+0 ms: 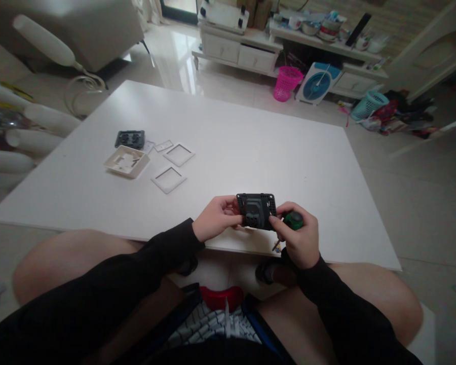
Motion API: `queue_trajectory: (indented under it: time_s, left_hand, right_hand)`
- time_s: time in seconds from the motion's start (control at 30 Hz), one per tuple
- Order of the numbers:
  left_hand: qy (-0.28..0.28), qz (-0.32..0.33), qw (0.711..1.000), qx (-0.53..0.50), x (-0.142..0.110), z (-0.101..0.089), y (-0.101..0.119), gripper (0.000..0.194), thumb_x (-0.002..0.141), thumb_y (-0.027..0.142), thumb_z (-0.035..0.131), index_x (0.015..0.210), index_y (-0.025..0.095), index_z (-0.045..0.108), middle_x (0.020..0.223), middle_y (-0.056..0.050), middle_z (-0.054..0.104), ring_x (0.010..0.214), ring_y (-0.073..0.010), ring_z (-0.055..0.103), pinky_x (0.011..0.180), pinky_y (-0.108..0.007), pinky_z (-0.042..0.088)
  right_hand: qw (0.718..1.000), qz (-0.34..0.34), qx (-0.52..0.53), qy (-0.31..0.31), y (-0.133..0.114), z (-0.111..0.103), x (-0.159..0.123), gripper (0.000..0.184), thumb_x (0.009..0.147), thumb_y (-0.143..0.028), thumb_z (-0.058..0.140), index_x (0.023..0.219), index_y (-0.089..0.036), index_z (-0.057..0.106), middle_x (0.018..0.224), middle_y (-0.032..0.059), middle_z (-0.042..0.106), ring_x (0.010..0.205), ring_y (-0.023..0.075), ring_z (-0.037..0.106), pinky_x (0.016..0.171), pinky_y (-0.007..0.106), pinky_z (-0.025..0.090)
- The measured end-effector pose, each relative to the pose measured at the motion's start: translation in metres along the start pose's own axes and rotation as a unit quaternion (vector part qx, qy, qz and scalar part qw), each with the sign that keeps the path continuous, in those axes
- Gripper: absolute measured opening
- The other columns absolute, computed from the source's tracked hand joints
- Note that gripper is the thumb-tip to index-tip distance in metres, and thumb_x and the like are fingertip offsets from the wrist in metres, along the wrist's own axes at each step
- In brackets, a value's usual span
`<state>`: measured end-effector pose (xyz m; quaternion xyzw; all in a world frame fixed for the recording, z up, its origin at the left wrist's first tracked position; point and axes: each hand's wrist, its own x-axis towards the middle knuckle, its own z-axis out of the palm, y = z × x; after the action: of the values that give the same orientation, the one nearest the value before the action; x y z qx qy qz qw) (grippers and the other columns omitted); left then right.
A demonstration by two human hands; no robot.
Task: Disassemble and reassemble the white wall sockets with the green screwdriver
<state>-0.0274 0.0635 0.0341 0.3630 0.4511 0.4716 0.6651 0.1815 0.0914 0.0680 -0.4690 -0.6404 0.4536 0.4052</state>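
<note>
Pinching black module (254, 211) above bench (247, 132)'s near edge: left fingers (233, 220), right fingers (283, 227) (plus green screwdriver (293, 220)); frames (176, 185) apparently unfitted.

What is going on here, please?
A person's left hand and right hand hold a black rectangular plastic part near the edge of a white table. The right hand also grips a green-handled screwdriver. Farther left lie a similar dark part, an off-white square plastic box with small pieces inside, and two thin whitish square frames.
</note>
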Motion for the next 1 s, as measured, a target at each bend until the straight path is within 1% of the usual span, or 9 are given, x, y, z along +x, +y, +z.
queue_trajectory:
  time_s: [0.13,0.23,0.3,0.37,0.47,0.57,0.7,0.83,1.0]
  left_hand:
    - [0.021,0.024,0.999,0.019,0.001,-0.002,-0.001,0.021,0.064,0.015,0.078,0.081,0.013,0.066,0.074,-0.001,0.07,0.066,-0.0131,0.067,0.063,-0.024,0.054]
    - [0.038,0.04,0.998,-0.011,0.002,-0.004,-0.001,0.021,0.064,0.013,0.078,0.082,0.013,0.067,0.078,-0.003,0.073,0.074,-0.0157,0.069,0.073,-0.028,0.056]
    - [0.047,0.041,0.996,-0.064,0.001,-0.004,0.001,0.024,0.065,0.012,0.074,0.088,0.013,0.071,0.088,-0.006,0.077,0.081,-0.0179,0.071,0.078,-0.03,0.056]
    - [0.049,0.034,0.991,-0.117,0.001,-0.003,0.004,0.031,0.064,0.013,0.067,0.094,0.013,0.075,0.096,-0.009,0.079,0.087,-0.0198,0.071,0.079,-0.03,0.055]
    - [0.04,0.034,0.986,-0.158,0.0,-0.003,0.009,0.04,0.059,0.016,0.059,0.093,0.011,0.079,0.098,-0.012,0.079,0.091,-0.0228,0.07,0.079,-0.031,0.053]
    - [0.045,0.044,0.985,-0.162,-0.001,-0.003,0.012,0.037,0.062,0.02,0.06,0.089,0.009,0.082,0.094,-0.013,0.079,0.09,-0.0237,0.069,0.079,-0.031,0.052]
    - [0.06,0.041,0.985,-0.159,-0.002,-0.003,0.013,0.028,0.071,0.026,0.068,0.089,0.01,0.083,0.092,-0.012,0.079,0.086,-0.0225,0.069,0.079,-0.032,0.053]
    - [0.062,0.045,0.985,-0.151,-0.003,-0.003,0.013,0.024,0.066,0.02,0.081,0.089,0.013,0.083,0.088,-0.009,0.08,0.08,-0.0186,0.07,0.074,-0.029,0.053]
    - [0.066,0.067,0.984,-0.152,-0.004,-0.003,0.014,0.026,0.062,0.016,0.084,0.088,0.012,0.083,0.087,-0.01,0.079,0.078,-0.0178,0.07,0.072,-0.028,0.055]
  right_hand:
    - [0.996,-0.071,-0.057,-0.014,-0.008,0.001,0.0,0.011,0.078,-0.019,0.077,0.076,-0.021,0.066,0.064,-0.0044,0.061,0.055,0.0106,0.056,0.052,0.024,0.044]
    - [0.976,-0.184,-0.111,-0.029,-0.008,0.0,-0.002,0.012,0.081,-0.011,0.073,0.08,-0.021,0.066,0.071,-0.0031,0.064,0.063,0.0118,0.06,0.058,0.025,0.048]
    - [0.944,-0.289,-0.155,-0.046,-0.005,-0.002,-0.004,0.016,0.083,-0.007,0.071,0.089,-0.022,0.069,0.078,-0.0004,0.068,0.068,0.0135,0.062,0.061,0.027,0.05]
    - [0.894,-0.394,-0.203,-0.059,0.0,-0.004,-0.004,0.023,0.083,-0.005,0.07,0.099,-0.022,0.07,0.084,0.0026,0.072,0.074,0.0163,0.064,0.063,0.029,0.053]
    - [0.833,-0.488,-0.255,-0.051,0.007,-0.009,-0.003,0.029,0.084,-0.005,0.071,0.108,-0.021,0.072,0.086,0.0049,0.075,0.079,0.0196,0.065,0.065,0.032,0.056]
    - [0.812,-0.51,-0.283,-0.03,0.009,-0.013,0.0,0.031,0.087,-0.006,0.069,0.112,-0.023,0.072,0.087,0.0044,0.076,0.081,0.0202,0.066,0.066,0.033,0.058]
    - [0.803,-0.515,-0.299,-0.012,0.009,-0.016,0.002,0.035,0.086,-0.005,0.069,0.113,-0.028,0.073,0.088,0.0028,0.077,0.085,0.0209,0.067,0.07,0.034,0.06]
    - [0.807,-0.509,-0.299,-0.001,0.011,-0.016,0.001,0.033,0.087,-0.005,0.069,0.11,-0.028,0.073,0.089,0.0028,0.076,0.086,0.0211,0.067,0.07,0.035,0.06]
    - [0.826,-0.492,-0.274,0.016,0.013,-0.014,0.0,0.03,0.084,-0.004,0.073,0.105,-0.026,0.073,0.089,0.0031,0.076,0.088,0.0222,0.068,0.071,0.037,0.06]
